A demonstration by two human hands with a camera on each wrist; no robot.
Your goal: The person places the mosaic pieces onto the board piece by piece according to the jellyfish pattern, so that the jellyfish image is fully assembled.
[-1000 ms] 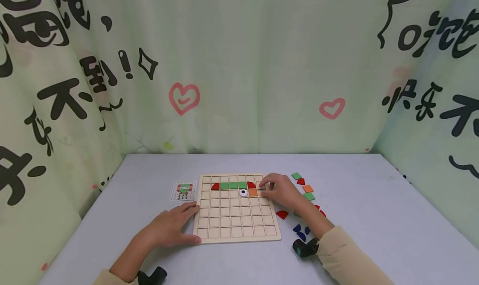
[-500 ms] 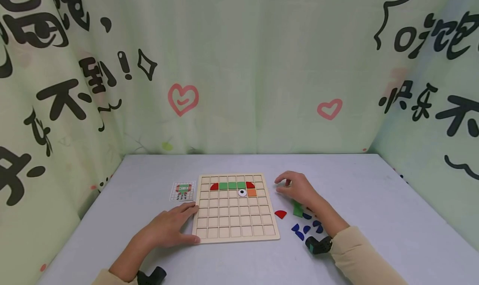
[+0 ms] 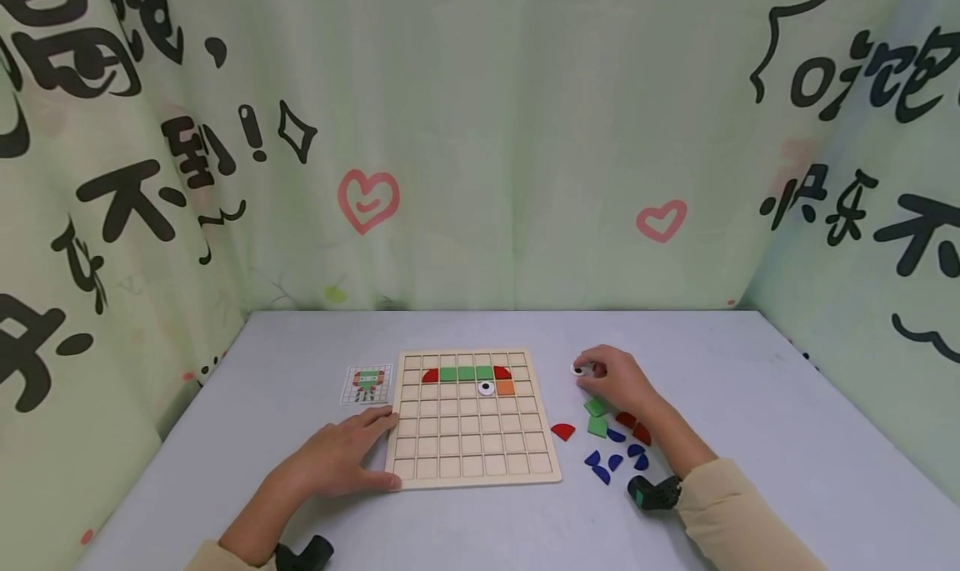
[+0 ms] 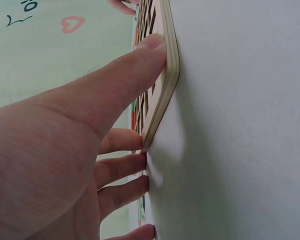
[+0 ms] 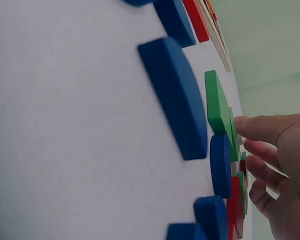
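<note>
In the head view a wooden grid board (image 3: 450, 450) lies on the table, bearing a row of red and green pieces (image 3: 467, 373). Beneath that row sit an eye disc (image 3: 486, 388) and an orange square (image 3: 505, 388). My left hand (image 3: 341, 457) rests at the board's left side; in the left wrist view its thumb (image 4: 152, 45) presses on the rim and spread fingers touch the edge. Right of the board, my right hand (image 3: 615, 381) pinches a second white eye disc (image 3: 577, 370) between thumb and index finger. The right wrist view does not show this disc.
A small pattern card (image 3: 367, 384) lies left of the board. Loose green squares (image 3: 597, 426), a red quarter piece (image 3: 563, 431) and several blue pieces (image 3: 601, 473) are scattered to the right. A patterned curtain (image 3: 517, 179) hangs behind the table.
My right hand has moved off the board to the right, away from the orange square. The second eye disc now shows at its fingertips. My left hand has stayed put.
</note>
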